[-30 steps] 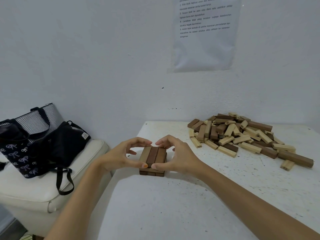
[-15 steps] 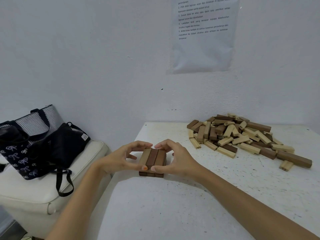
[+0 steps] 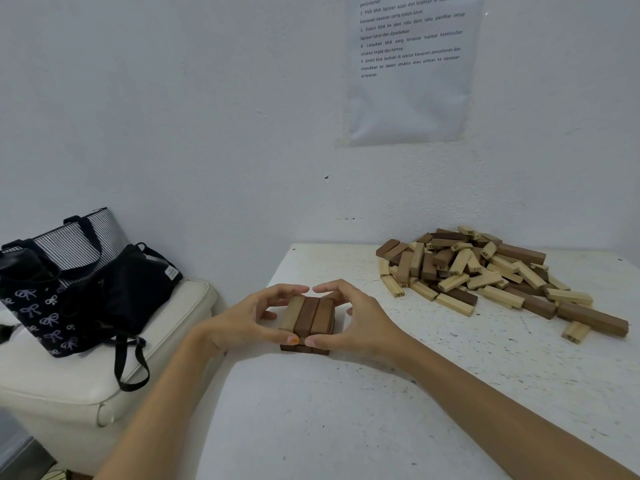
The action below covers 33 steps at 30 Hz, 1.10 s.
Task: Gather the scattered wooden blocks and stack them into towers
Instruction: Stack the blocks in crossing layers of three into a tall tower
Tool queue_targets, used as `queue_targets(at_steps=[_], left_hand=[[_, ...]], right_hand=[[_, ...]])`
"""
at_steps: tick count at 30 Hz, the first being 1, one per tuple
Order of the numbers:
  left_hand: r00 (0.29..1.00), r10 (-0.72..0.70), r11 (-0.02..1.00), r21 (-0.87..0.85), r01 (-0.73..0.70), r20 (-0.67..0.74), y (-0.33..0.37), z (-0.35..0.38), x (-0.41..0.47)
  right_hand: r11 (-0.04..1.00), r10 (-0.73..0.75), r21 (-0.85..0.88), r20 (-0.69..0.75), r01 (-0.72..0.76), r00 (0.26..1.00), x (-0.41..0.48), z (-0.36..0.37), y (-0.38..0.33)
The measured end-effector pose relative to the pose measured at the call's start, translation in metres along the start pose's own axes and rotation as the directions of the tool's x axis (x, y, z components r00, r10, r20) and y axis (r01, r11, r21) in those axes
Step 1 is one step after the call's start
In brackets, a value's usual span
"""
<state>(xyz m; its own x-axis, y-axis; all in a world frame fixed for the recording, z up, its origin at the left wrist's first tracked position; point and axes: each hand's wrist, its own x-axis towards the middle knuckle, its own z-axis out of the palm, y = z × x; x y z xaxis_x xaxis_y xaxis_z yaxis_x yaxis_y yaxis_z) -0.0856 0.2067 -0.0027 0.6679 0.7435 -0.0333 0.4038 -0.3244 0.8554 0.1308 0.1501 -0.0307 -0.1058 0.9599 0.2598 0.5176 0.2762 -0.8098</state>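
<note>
My left hand and right hand are both curled round a low stack of wooden blocks, which sits on the table directly between them; left hand grasps the stack's left side, right hand grasps its right side; both thumbs press the near end and almost meet there; the index fingers arch over the far end, tips close together but apart. Top layer of the stack: three blocks side by side, one pale at my left hand, two brown toward my right hand; a darker layer shows beneath at the near edge; layer count below that cannot be told. Beyond my right hand and well off to its right lies a loose pile of pale and brown blocks on the same table, apart from the stack; several carry printed numbers, too small to read reliably. To the left of my left hand, off the table, two dark bags rest on a cream seat. Above and past both hands, a printed sheet hangs on the white wall.
</note>
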Motion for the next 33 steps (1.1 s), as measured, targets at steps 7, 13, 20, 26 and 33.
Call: queue_targets(at_steps=[7,13,20,26,33], left_hand=[[1.0,-0.01,1.0,0.002,0.01,0.012,-0.0028,0.0018,0.001],[1.0,-0.009,1.0,0.003,0.009,0.009,-0.0032,0.0021,0.0016],[1.0,-0.009,1.0,0.003,0.009,0.01,-0.002,0.0021,0.0009],[1.0,-0.014,1.0,-0.005,0.014,0.021,0.0006,0.0021,-0.0003],[0.998,-0.021,1.0,0.01,0.021,0.051,0.0032,0.003,-0.0015]], right_hand=[[1.0,-0.012,0.025,-0.008,0.012,1.0,-0.0041,-0.0004,0.0002],[0.999,-0.018,0.034,-0.02,0.019,1.0,-0.0053,0.0005,-0.0001],[0.999,-0.012,0.039,-0.011,0.013,1.0,-0.0049,0.0005,0.0005],[0.999,-0.003,0.04,0.0,0.003,1.0,-0.006,0.0015,0.0005],[0.999,0.038,0.02,0.05,-0.039,0.998,-0.0071,0.0027,0.0063]])
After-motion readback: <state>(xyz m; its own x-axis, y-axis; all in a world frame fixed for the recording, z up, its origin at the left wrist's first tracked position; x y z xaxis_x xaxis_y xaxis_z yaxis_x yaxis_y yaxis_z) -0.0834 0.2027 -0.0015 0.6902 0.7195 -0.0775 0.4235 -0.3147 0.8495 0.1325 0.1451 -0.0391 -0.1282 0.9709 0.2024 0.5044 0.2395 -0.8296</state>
